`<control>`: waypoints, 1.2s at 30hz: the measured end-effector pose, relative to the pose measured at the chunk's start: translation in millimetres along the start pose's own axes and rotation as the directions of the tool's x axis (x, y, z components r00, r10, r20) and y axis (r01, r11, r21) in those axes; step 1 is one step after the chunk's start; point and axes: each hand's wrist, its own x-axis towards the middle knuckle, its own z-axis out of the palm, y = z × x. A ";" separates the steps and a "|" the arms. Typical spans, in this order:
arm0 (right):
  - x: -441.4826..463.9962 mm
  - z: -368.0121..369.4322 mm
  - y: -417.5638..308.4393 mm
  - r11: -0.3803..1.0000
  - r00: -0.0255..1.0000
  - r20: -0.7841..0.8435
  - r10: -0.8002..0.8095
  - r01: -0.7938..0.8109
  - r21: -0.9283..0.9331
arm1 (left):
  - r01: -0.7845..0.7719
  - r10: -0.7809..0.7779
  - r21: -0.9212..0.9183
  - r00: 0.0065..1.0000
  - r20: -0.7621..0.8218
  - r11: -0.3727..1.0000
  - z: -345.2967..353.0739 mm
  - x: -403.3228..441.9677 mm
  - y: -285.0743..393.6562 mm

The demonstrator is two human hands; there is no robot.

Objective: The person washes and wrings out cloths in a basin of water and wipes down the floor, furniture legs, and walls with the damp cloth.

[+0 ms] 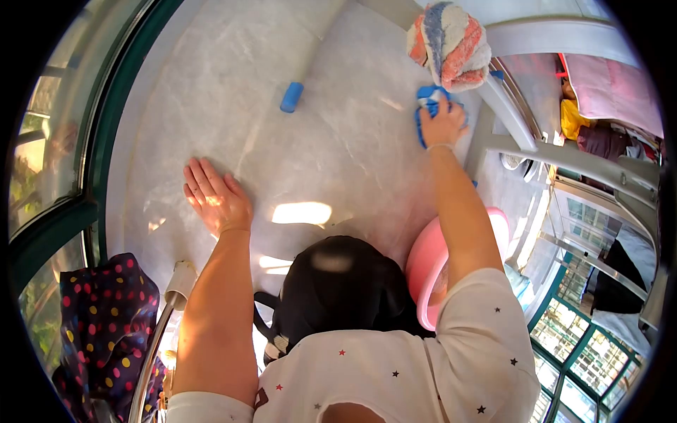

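Observation:
My left hand (217, 199) lies flat on the pale marbled floor (338, 141), palm down, and holds nothing. Farther forward and to the right, my right hand (446, 125) presses a blue cloth (429, 99) with a lighter patch against the floor near its right edge. The fingers are bent over the cloth and partly cover it. Just above that hand, a striped towel (449, 46) in orange, cream and grey-blue is bunched on a white frame. Beside my right forearm is a pink basin (416, 261); my arm and sleeve hide part of it.
A pale pole with a blue end (291, 97) reaches down between my hands. White frame bars (518, 120) run along the right side. At left are a green window frame (90, 141), a dark polka-dot cloth (106, 310) and a metal pole (151, 359).

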 end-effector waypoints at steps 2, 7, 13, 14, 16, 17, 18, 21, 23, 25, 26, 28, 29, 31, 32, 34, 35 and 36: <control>49.0 22.2 13.4 0.914 0.919 0.127 0.372 -0.387 0.121 | 0.012 -0.012 0.014 1.000 0.017 1.000 0.1 1.5 0.6; 84.9 34.1 -26.6 0.829 0.969 0.239 -0.068 -0.078 0.554 | 0.018 -0.018 0.007 0.999 0.030 1.000 3.7 0.3 -3.1; -58.9 -68.1 -130.8 0.232 0.344 -0.107 -0.933 0.801 0.552 | -0.006 0.006 0.026 1.000 0.001 1.000 8.2 -2.2 -5.5; -87.2 -81.1 -133.0 0.116 0.223 -0.105 -0.969 0.788 0.605 | -0.012 0.012 0.041 1.000 0.004 0.999 7.7 -2.5 -5.9; -127.7 -84.1 -128.6 -0.116 0.015 -0.208 -0.978 0.789 0.603 | -0.017 0.018 0.049 1.000 -0.014 0.999 8.2 -2.3 -4.5; -148.2 -71.8 -120.5 -0.224 -0.066 -0.298 -0.952 0.813 0.537 | -0.013 0.014 0.053 1.000 -0.023 0.999 8.2 -4.6 -6.0; -158.9 -64.5 -110.1 -0.319 -0.147 -0.374 -0.916 0.831 0.456 | -0.014 0.016 0.048 0.999 -0.036 0.999 9.8 -4.0 -6.7; -154.6 -72.9 -54.5 -0.166 -0.100 -0.176 -0.979 0.894 0.416 | -0.046 0.049 0.037 0.996 -0.079 0.998 11.3 -2.7 -4.6; -125.3 -93.5 -20.3 0.139 0.055 0.196 -0.979 0.884 0.445 | -0.059 0.065 0.060 0.992 -0.104 0.996 9.4 -2.7 -2.9; -96.3 -100.5 2.5 0.402 0.254 0.483 -0.838 0.886 0.231 | -0.057 0.064 0.075 0.994 -0.088 0.996 8.0 -3.4 -0.9; -92.1 -99.3 13.2 0.588 0.425 0.539 -0.728 0.791 0.170 | -0.058 0.065 0.089 0.995 -0.082 0.994 6.8 -2.3 -1.8; -88.9 -87.2 32.0 0.866 0.689 0.599 -0.409 0.499 0.017 | -0.052 0.058 0.087 0.995 -0.079 0.995 6.7 -1.6 -1.6; -89.9 -76.7 34.8 0.976 0.765 0.623 -0.159 0.216 -0.015 | -0.047 0.053 0.083 0.996 -0.077 0.995 7.0 -2.1 -0.9; -88.2 -53.8 31.3 0.922 0.691 0.638 0.341 -0.376 -0.085 | -0.052 0.058 0.071 0.995 -0.080 0.996 5.7 -1.3 -0.5; -82.3 -44.8 27.2 0.885 0.698 0.580 0.420 -0.457 -0.090 | -0.055 0.060 0.065 0.995 -0.082 0.996 5.8 -0.8 -0.6; -65.2 -31.2 16.3 0.797 0.687 0.463 0.560 -0.599 -0.076 | -0.052 0.055 0.044 0.995 -0.078 0.998 3.6 0.4 0.0; -55.0 -18.9 18.2 0.839 0.782 0.354 0.513 -0.544 -0.016 | -0.048 0.050 0.039 0.996 -0.070 0.998 2.3 0.1 0.5; -40.4 -2.5 20.3 0.878 0.858 0.237 0.456 -0.477 0.039 | -0.042 0.044 0.036 0.997 -0.063 0.998 1.5 0.5 0.9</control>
